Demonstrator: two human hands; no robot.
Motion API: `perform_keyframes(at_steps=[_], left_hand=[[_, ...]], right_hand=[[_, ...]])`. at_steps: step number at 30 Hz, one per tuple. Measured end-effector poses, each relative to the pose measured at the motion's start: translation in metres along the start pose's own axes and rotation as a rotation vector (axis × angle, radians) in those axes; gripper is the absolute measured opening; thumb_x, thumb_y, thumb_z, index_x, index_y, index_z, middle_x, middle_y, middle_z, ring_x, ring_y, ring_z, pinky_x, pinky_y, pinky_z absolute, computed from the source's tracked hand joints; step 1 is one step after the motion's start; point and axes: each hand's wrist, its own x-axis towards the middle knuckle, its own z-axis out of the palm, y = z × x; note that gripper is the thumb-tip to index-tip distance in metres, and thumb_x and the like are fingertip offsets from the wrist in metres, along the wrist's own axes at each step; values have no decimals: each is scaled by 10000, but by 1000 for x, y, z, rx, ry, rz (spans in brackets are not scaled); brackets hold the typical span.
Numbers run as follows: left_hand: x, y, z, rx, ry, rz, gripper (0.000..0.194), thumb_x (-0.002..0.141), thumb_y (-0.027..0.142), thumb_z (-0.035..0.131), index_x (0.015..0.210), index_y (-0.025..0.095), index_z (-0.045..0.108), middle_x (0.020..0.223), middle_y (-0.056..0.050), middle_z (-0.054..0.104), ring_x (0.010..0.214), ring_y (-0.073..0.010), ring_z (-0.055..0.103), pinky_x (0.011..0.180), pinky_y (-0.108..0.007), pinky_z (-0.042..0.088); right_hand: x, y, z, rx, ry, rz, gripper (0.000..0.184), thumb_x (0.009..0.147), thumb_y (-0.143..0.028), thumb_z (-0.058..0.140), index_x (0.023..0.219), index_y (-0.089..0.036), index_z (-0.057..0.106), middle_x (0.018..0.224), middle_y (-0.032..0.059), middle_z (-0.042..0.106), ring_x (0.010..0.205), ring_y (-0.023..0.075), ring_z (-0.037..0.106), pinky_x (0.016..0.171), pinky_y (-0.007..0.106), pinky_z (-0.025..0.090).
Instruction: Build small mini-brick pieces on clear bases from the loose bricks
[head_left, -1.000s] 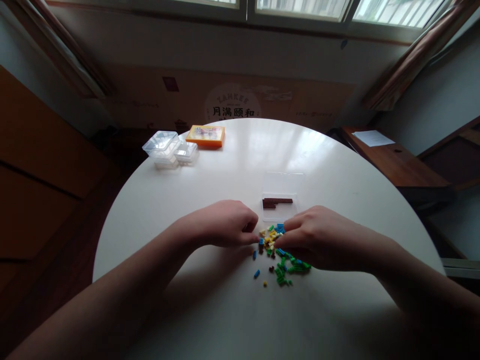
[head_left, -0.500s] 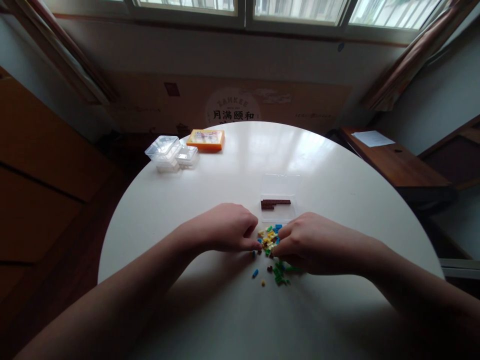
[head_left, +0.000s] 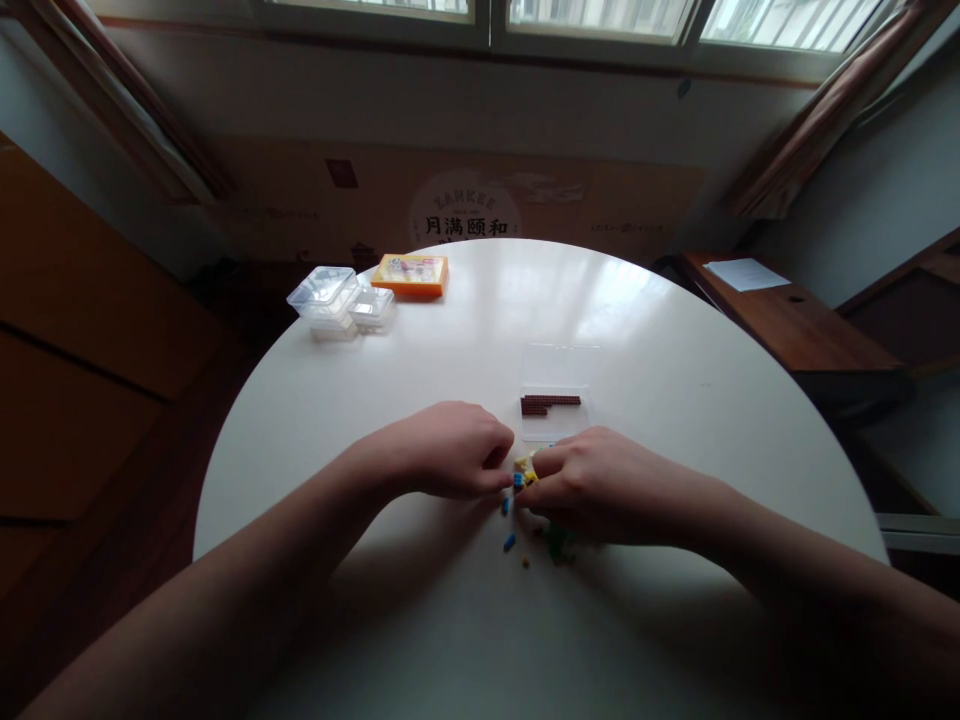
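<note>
Small toy bricks lie in a pile between my hands, with yellow bricks (head_left: 529,478) and a blue brick (head_left: 518,480) showing at its left side. My left hand (head_left: 461,452) has its fingers curled and its thumb tip beside the blue brick; whether anything is inside is hidden. Over the pile, my right hand (head_left: 596,485) has thumb and forefinger bent together among the bricks, hiding most of them and whatever it may grip. Green bricks (head_left: 557,543), slightly blurred, lie below the right hand. A loose blue brick (head_left: 510,542) and a tiny yellow piece (head_left: 526,564) are nearer me.
Just beyond my hands, an open clear plastic box (head_left: 559,430) holds rows of dark brown bricks (head_left: 535,405). Stacked clear containers (head_left: 324,300) and an orange box (head_left: 410,276) stand at the back left of the round white table (head_left: 337,370). A wooden desk (head_left: 810,330) is at the right.
My right hand has moved left over the pile and now covers more of the bricks. My left hand stays almost in place.
</note>
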Motion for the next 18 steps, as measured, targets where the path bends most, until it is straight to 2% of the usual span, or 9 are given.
perform_keyframes(at_steps=[5,10,18], left_hand=[[-1,0,0,-9,-9,-6,241,823,392,547,689,201,604,693,-15,641,602,-151,523,544,-269,309],[-1,0,0,-15,-5,-3,241,819,392,554,684,199,601,679,-6,624,595,-147,516,538,-269,309],[-1,0,0,-11,8,3,236,816,382,559,677,196,604,675,-9,626,586,-147,518,530,-271,307]], right_hand=[[-2,4,-3,38,-6,-63,145,895,-177,559,834,-218,685,860,0,646,698,99,512,595,259,257],[-1,4,0,-2,54,-50,156,917,-184,526,901,-211,678,852,5,632,675,99,487,585,265,264],[3,2,8,0,31,-29,139,885,-191,564,774,-180,648,846,6,656,686,103,529,581,270,272]])
